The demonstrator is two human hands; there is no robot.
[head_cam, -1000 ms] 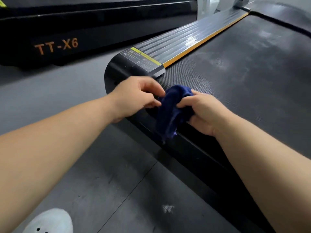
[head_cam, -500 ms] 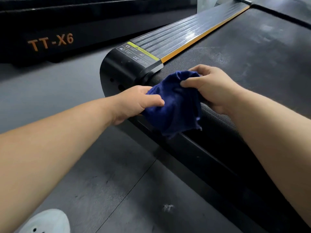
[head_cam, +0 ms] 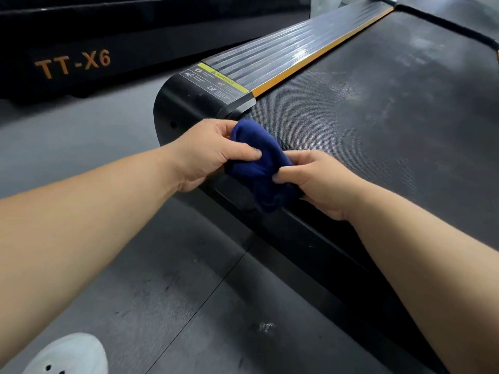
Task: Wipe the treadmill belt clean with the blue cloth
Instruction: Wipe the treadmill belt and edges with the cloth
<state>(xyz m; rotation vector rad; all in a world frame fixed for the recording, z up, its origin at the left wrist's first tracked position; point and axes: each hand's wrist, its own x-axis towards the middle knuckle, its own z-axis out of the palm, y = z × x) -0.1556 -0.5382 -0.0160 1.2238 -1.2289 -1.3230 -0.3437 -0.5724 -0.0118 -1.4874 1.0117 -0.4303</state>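
Grey gym floor (head_cam: 167, 279), a second machine marked TT-X6 (head_cam: 73, 66) well apart at the back left. Treadmill belt (head_cam: 378, 109) runs away up and to the right, dusty pale smears across its middle and far end.

Blue cloth (head_cam: 259, 166) sits bunched at the belt's near rear edge, close to the left corner, hanging partly over the back lip. Both hands grip it: left hand (head_cam: 208, 152) pinches the top-left fold, fingers clenched on the fabric; right hand (head_cam: 318, 179) pinches the lower right side, fingers also clenched on it. Cloth lies between the two hands, its long axis roughly along the rear edge.

Judgement: still shaping the wad, wiping not begun. Dirt lies ahead and right of the fingers, so the stroke goes forward up the belt. Right hand is nearer the open belt.

Limits: ribbed side rail (head_cam: 283, 58) with orange strip bounds the left; black end cap (head_cam: 189, 103) just beside the left hand. Open room to the right and ahead.
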